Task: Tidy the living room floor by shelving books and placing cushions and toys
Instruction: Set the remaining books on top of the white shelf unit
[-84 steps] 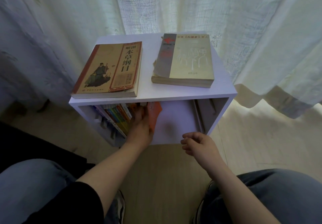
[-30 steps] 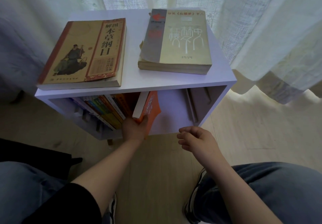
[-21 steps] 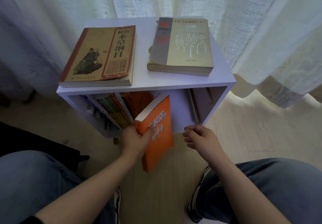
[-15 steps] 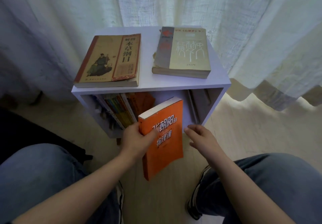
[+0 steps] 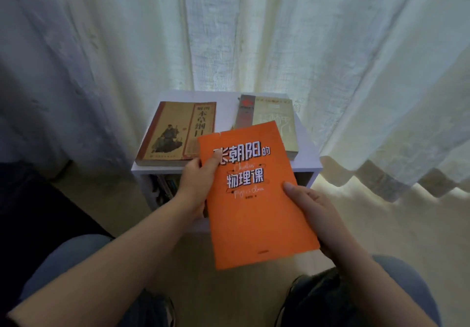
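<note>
An orange book (image 5: 254, 207) with white lettering is held cover-up in front of the small white shelf unit (image 5: 309, 160). My left hand (image 5: 197, 184) grips its left edge, thumb on the cover. My right hand (image 5: 312, 211) holds its right edge, thumb on the cover and fingers underneath. On the shelf's top lie a tan book with a seated figure (image 5: 175, 133) at the left and a cream and grey book (image 5: 277, 120) at the right, partly hidden by the orange book. Several upright books (image 5: 167, 185) show inside the shelf at the left.
Pale curtains (image 5: 254, 34) hang behind and around the shelf, their hem reaching the light wooden floor (image 5: 381, 225) at the right. A dark mat (image 5: 38, 212) lies at the left. My knees in blue jeans (image 5: 63, 263) frame the bottom of the view.
My left hand pulled the orange book out of the shelf and raised it flat. My right hand, empty before, took hold of its right edge. The view pulled back from the shelf.
</note>
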